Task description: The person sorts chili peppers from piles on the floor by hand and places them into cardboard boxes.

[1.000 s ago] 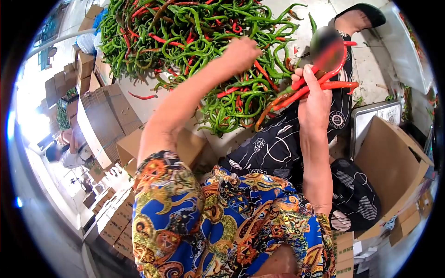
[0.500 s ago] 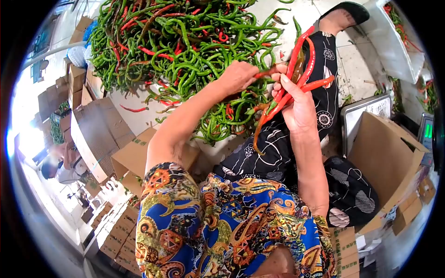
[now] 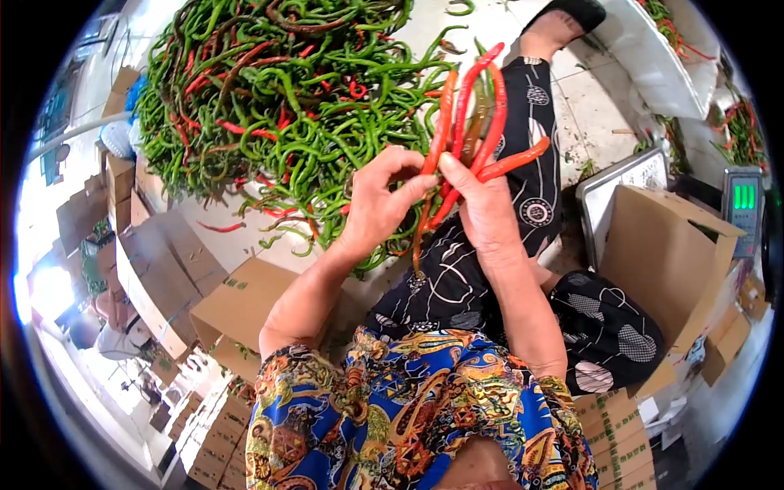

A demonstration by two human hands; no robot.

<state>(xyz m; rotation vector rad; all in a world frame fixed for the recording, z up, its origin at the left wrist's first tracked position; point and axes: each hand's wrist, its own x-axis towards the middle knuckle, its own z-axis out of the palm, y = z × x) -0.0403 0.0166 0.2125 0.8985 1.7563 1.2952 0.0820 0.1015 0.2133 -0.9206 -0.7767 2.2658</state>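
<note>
My right hand (image 3: 488, 214) is closed around a bunch of long red chili peppers (image 3: 495, 114), with a brownish-green one among them. Their tips fan out above my thumb and one points off to the right. From the left, my left hand (image 3: 385, 200) meets the bunch, its thumb and fingers pinching an orange-red chili pepper (image 3: 442, 122) at the bunch's left side. Beyond my hands lies a big heap of mostly green chili peppers (image 3: 286, 106) mixed with red and dark ones.
An open cardboard box (image 3: 665, 261) stands at the right by a metal-rimmed scale (image 3: 586, 200) with a lit green display (image 3: 744, 198). More cardboard boxes (image 3: 245, 298) are at the left, where another person (image 3: 122, 335) sits. A white crate (image 3: 653, 57) is at upper right.
My left hand has come round lower and nearer the right hand. An orange-red chili pepper now stands upright at the bunch's left side. The view has shifted slightly.
</note>
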